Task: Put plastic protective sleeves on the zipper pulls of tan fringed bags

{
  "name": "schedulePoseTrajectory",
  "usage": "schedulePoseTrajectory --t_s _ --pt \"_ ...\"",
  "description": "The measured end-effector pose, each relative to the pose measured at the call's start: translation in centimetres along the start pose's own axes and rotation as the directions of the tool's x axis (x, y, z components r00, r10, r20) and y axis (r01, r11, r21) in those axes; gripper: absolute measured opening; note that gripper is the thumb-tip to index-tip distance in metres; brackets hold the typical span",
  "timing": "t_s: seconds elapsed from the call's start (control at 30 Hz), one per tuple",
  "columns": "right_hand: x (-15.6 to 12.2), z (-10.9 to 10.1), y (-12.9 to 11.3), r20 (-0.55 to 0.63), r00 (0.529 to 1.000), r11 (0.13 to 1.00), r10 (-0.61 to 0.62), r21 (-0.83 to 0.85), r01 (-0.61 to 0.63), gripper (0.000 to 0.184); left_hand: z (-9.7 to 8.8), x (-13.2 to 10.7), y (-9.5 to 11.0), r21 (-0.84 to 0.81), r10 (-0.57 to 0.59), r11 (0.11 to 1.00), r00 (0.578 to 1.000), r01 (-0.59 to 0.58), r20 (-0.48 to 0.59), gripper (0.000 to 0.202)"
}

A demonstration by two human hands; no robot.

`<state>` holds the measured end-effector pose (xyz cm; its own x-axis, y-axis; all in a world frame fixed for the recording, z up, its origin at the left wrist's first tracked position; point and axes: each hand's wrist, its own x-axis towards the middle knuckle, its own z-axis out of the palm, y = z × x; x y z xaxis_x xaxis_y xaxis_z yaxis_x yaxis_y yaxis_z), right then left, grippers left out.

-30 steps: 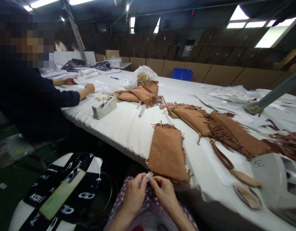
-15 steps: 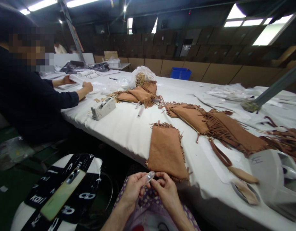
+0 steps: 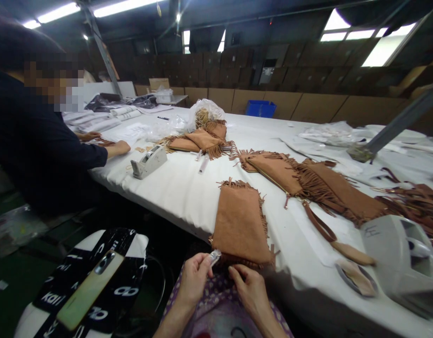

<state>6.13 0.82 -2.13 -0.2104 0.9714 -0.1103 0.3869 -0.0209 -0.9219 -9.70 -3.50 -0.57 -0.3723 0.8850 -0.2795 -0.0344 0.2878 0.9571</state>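
Observation:
My left hand (image 3: pixel 195 277) pinches a small shiny clear plastic piece (image 3: pixel 215 256) between thumb and fingers, just off the near corner of a brown fringed pouch (image 3: pixel 241 223). The pouch lies flat at the table's front edge, its fringe along the far and right sides. Below its near edge is my right hand (image 3: pixel 249 284), thumb and forefinger closed together. Whatever is between those fingertips, if anything, I cannot make out. Both hands are above my lap, a small gap between them.
More fringed pouches (image 3: pixel 277 171) lie across the white-covered table (image 3: pixel 188 197). A tape dispenser (image 3: pixel 149 162) stands at left, a larger grey dispenser (image 3: pixel 401 263) at right, beside a tape roll (image 3: pixel 357 278). A co-worker (image 3: pixel 43 136) sits at left. A phone (image 3: pixel 91 291) rests on a stool.
My hands have drawn apart; the right has come away from the plastic piece, which stays in the left. The co-worker's hands have lowered to the table.

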Motion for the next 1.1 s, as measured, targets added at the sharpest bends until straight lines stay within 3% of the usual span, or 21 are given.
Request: schedulePoseTrajectory --t_s 0.17,0.37,0.53,0.63,0.73,0.83,0.93,1.0,1.1 --pt "-1.0 0.9 -0.8 0.087 0.982 0.916 0.168 0.354 -0.188 0.053 0.2 -0.4 0.1 0.244 0.161 0.958 0.987 -0.152 -0.018 0.041" --pt "-0.9 3.3 -2.2 0.095 0.984 0.823 0.148 0.540 -0.176 0.053 0.6 -1.6 0.9 0.363 0.231 0.905 0.973 -0.221 0.016 0.029" --pt "-1.0 3.6 -2.6 0.046 0.976 0.745 0.215 0.638 -0.194 0.053 0.8 -1.7 1.3 0.403 0.204 0.894 0.979 -0.197 0.026 0.034" --pt "-1.0 3.7 -2.9 0.100 0.974 0.684 0.206 0.697 -0.216 0.046 1.3 -1.6 1.2 0.229 0.071 0.968 0.989 -0.100 0.132 0.039" --pt "-0.9 3.8 -3.2 0.243 0.954 0.630 0.173 0.718 -0.297 0.045 1.5 -1.3 1.1 -0.023 -0.081 0.996 0.958 0.091 0.275 0.047" --pt "-0.7 3.6 -3.6 0.339 0.929 0.592 0.149 0.722 -0.358 0.049 1.2 -0.8 0.9 -0.244 -0.207 0.906 0.864 0.347 0.459 0.043" --pt "-0.4 3.2 -4.0 0.302 0.938 0.559 0.169 0.755 -0.344 0.047 0.9 -0.3 0.6 -0.370 -0.256 0.738 0.741 0.565 0.620 0.034" --pt "-0.1 3.0 -4.2 0.291 0.941 0.518 0.171 0.786 -0.337 0.048 1.0 -0.2 0.3 -0.420 -0.249 0.660 0.709 0.623 0.659 0.035" --pt "0.1 2.8 -4.3 0.327 0.928 0.470 0.177 0.801 -0.372 0.051 1.5 -0.6 -0.1 -0.450 -0.251 0.629 0.713 0.634 0.655 0.037"
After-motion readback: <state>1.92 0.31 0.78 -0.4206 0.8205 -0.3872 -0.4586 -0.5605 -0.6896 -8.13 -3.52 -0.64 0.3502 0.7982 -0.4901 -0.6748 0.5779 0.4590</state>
